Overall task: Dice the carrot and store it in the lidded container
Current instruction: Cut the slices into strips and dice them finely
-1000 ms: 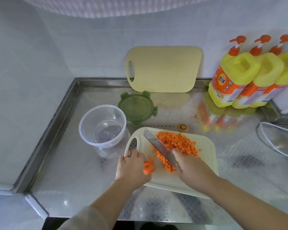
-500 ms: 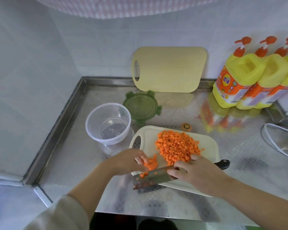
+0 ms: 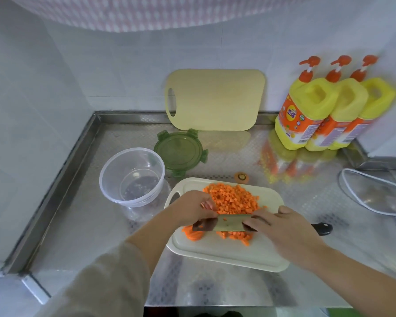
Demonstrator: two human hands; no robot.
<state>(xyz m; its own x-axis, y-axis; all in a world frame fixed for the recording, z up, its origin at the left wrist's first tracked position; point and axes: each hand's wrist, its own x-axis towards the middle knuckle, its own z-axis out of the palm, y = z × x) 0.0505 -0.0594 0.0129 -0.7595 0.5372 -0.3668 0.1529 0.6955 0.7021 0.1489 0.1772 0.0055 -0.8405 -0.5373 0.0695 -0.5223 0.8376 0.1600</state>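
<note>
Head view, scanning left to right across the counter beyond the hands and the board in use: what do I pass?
Clear plastic container → green lid → carrot end piece → three yellow pump bottles.

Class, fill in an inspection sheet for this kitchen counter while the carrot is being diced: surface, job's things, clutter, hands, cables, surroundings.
Surface: steel counter, shiny.
Job's things: diced carrot heaped on white cutting board; knife across it; uncut slices by the blade's tip; clear container empty, green lid lying beside it.
Clutter: carrot stub behind the board; spare board leaning on the wall; three detergent bottles.
Hands: right hand holds the knife, fingers along the blade; left hand at its tip, grip unclear.
Cables: white cable looped at right.
Surroundings: tiled walls.
</note>
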